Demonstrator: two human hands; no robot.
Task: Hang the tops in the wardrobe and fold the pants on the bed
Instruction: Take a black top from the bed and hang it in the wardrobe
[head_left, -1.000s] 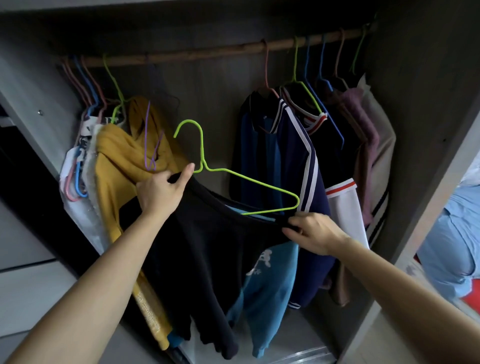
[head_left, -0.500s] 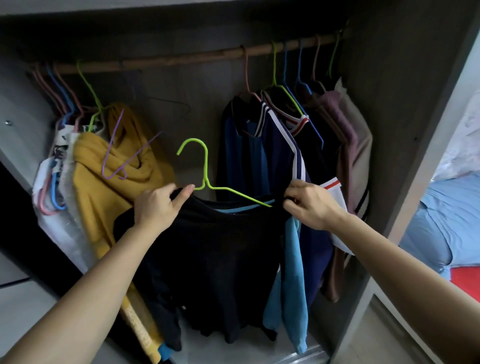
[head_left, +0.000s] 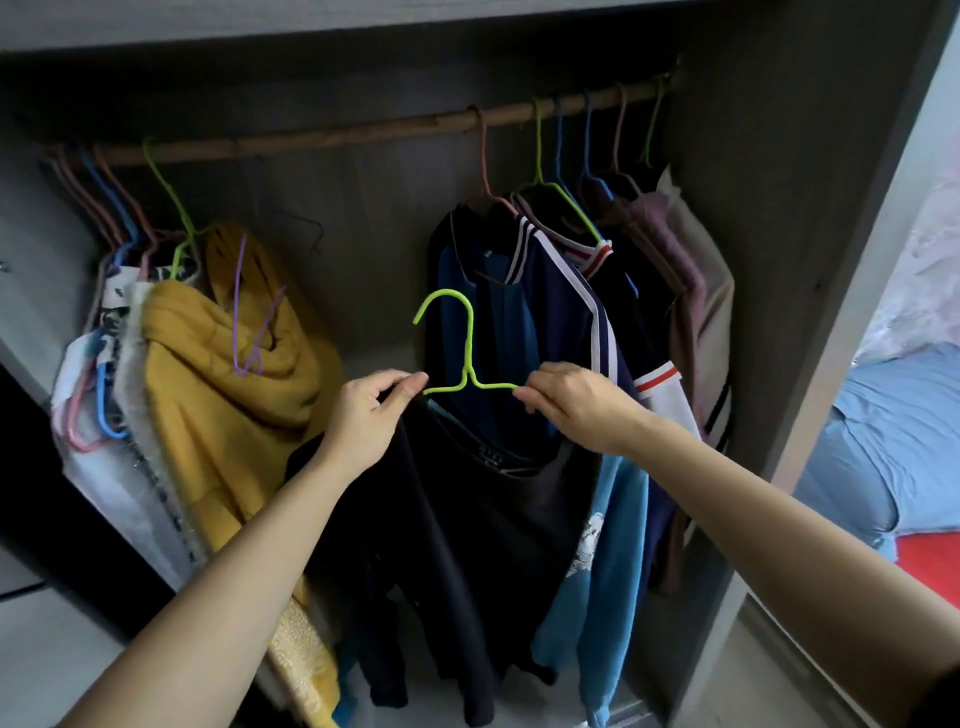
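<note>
A yellow garment (head_left: 208, 374) is hung at the left of the wardrobe (head_left: 753, 208). The shoulder of the black top (head_left: 467, 519) is pinched by the left hand (head_left: 369, 410), thumb against curled fingers. The green hanger (head_left: 467, 358) is held below the rail (head_left: 337, 137), unhooked, with its right arm pinched by the right hand (head_left: 576, 405).

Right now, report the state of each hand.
Left hand: closed, pinching the black top beside the green hanger's left end.
Right hand: closed, pinching the green hanger's right arm.
</note>
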